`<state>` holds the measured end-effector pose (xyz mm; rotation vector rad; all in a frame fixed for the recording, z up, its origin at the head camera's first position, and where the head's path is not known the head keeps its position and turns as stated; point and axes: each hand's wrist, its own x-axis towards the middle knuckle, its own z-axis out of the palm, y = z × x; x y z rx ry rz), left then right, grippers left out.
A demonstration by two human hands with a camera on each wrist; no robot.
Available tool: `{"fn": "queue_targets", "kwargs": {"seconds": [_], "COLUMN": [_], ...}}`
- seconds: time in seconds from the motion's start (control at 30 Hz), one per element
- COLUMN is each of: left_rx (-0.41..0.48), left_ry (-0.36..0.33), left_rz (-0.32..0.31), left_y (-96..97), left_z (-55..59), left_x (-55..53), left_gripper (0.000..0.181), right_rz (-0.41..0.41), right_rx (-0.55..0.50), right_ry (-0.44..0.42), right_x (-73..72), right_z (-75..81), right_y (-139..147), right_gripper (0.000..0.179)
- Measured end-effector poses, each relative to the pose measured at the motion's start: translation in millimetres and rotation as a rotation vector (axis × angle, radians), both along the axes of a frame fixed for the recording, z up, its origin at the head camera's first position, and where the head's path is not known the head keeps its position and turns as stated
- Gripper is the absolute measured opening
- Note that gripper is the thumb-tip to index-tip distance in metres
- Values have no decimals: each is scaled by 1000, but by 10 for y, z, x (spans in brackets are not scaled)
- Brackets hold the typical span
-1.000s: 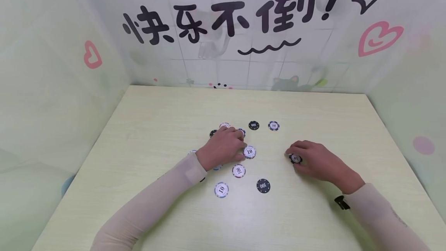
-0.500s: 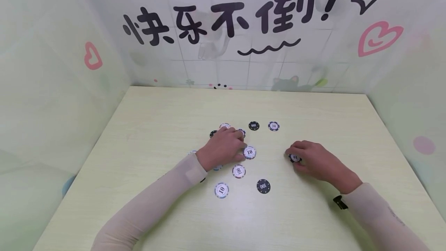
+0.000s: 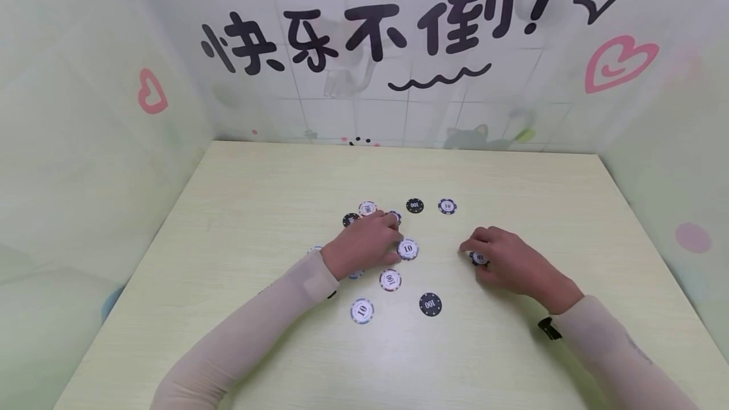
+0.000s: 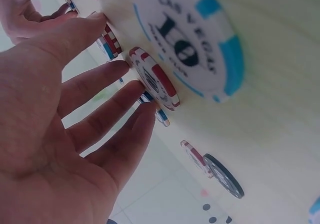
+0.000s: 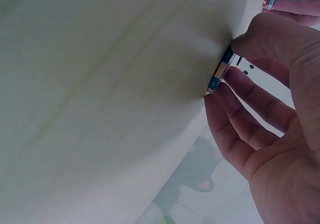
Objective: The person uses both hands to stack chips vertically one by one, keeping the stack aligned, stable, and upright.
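Note:
Poker chips lie scattered on a pale green table (image 3: 256, 195). My left hand (image 3: 395, 239) rests flat among them with straight fingers. Its thumb lies beside a white and blue "10" chip (image 3: 407, 248), which fills the left wrist view (image 4: 190, 39). There the fingertips (image 4: 142, 92) touch a red and white chip (image 4: 155, 79). My right hand (image 3: 473, 257) pinches a dark blue "10" chip (image 3: 479, 258) by its edge between thumb and fingers. The right wrist view shows this chip (image 5: 220, 74) against the table.
Loose chips lie around the hands: a "100" chip (image 3: 367, 209), a black one (image 3: 414, 205) and a blue "10" (image 3: 447, 206) behind; a red "100" (image 3: 390, 279), a "10" (image 3: 361, 310) and a black "100" (image 3: 430, 304) in front. Decorated walls (image 3: 370, 37) enclose the table on three sides.
My right hand has slid a little to the left with its chip. The left hand has drawn back slightly, and the "100" chip behind its fingers now shows fully.

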<state>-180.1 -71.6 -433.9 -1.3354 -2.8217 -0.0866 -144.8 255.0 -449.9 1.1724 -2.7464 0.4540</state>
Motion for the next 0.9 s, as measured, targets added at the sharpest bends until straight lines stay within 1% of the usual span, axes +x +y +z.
{"fn": "queue_targets", "kwargs": {"seconds": [0.27,0.4,0.63,0.9], "left_rx": [32,36,52,65], "left_ry": [-82,-102,-132,-163], "left_rz": [23,33,49,78], "left_y": [27,40,58,89], "left_z": [-1,1,3,-16], "left_x": [13,25,42,49], "left_gripper": [28,28,28,26], "right_rz": [44,50,46,79], "right_rx": [-38,-45,-23,-21], "right_ry": [23,15,-8,11], "right_x": [-19,-28,-50,-109], "right_z": [-10,-5,25,79], "right_y": [-60,-98,-192,-348], "right_gripper": [38,38,35,34]}}
